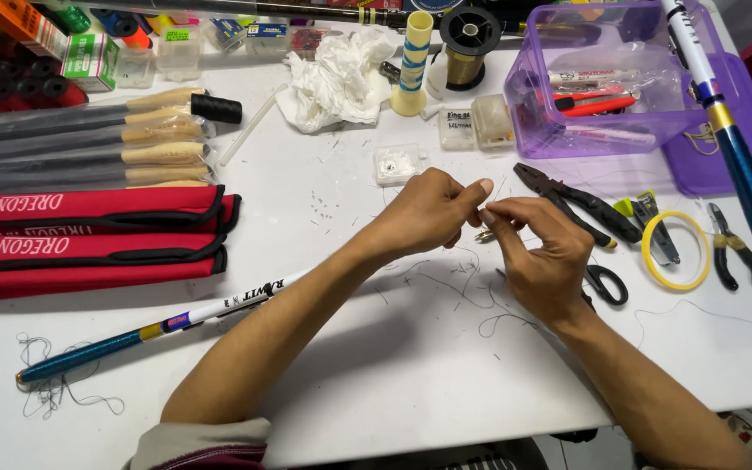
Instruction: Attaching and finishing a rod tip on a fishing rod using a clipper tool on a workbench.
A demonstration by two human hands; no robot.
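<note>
We have both hands raised just above the white surface (376,365), the left hand (433,213) and right hand (537,252) pinching a small metal fitting (486,235) and thin line between fingertips. We judge a knot is being tied; cinching needs steady opposed pulling.

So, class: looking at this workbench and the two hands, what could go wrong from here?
1. The small metal piece pinched between the left hand and right hand could slip and vanish among the line offcuts on the table.
2. A forearm might nudge the blue and white rod beneath it.
3. Scissors lie close to the right wrist.
</note>
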